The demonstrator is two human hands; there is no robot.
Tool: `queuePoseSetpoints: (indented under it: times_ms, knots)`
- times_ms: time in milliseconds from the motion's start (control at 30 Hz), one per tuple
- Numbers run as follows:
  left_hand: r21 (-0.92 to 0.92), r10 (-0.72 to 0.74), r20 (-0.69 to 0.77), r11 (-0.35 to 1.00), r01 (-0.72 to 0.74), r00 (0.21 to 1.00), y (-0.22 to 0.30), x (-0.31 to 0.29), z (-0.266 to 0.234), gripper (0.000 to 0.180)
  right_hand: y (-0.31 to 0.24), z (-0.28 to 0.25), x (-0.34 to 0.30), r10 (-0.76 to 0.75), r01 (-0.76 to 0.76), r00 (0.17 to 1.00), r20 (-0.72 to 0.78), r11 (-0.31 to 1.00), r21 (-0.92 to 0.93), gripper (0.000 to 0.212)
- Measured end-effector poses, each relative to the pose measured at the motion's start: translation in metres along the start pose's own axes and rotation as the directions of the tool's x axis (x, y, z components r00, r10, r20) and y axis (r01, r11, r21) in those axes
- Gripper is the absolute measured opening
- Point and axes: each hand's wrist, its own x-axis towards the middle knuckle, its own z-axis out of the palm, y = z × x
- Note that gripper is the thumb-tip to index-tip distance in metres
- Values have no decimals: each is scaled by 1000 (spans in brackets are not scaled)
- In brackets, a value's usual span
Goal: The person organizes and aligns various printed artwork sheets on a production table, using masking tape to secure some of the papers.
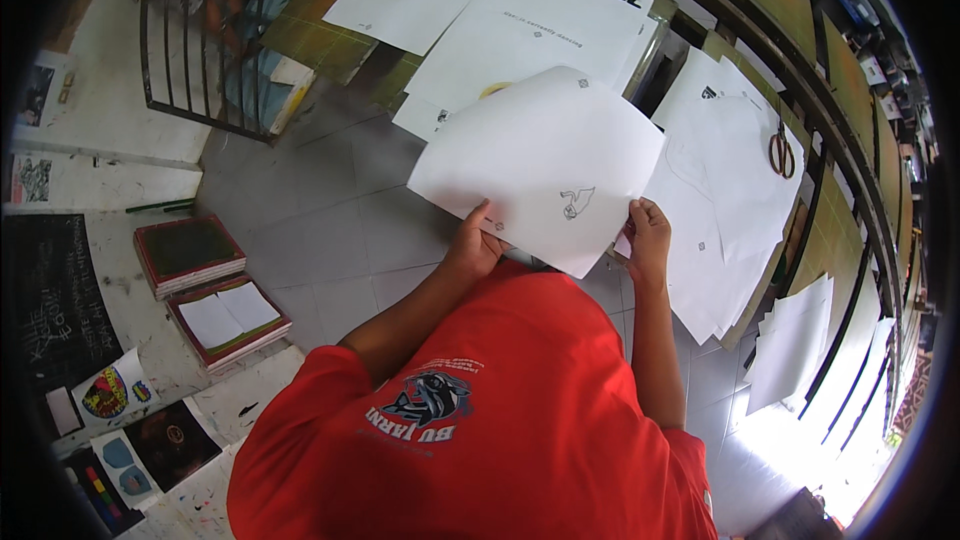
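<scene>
Together, the left hand [476,243] pinches a curved white sheet [535,155] at seven o'clock and the right hand [648,230] at four; beyond it, scissors [780,137] rest on papers [735,170] at three, a lettered poster [535,15] at twelve.

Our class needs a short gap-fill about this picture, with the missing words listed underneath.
1. The left hand and right hand hold a sheet made of ____.
2. The main colour of the shirt is ____.
3. The scissors lie to the ____ of the held sheet.

Missing words: paper; red; right.
</scene>
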Motion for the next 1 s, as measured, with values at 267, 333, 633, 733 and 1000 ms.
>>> queuePoseSetpoints:
  times_ms: [267, 333, 633, 733, 1000]
  knots:
    - [47, 258, -89, 966, -255, 962, 55, -20, 1, 38, 1, -17, -3, -103, 89, 992, -77, 981, -170, 31]
    - [60, 326, -68, 945, -323, 943, 64, -19, -9, 38, -1, -18, -9, -104, 95, 993, -52, 984, -147, 30]
    - [23, 366, 191, 926, -377, 911, 134, -36, 18, 37, -11, 13, -26, -212, 199, 977, 26, 947, 252, 9]
    - [-6, 351, 306, 930, -367, 885, 164, -35, 19, 37, -16, 38, -30, -260, 232, 964, 62, 928, 293, 10]
    - [133, 149, 198, 975, -177, 969, 216, 5, -22, 40, 12, 96, -23, -115, 122, 992, -52, 980, 156, 8]
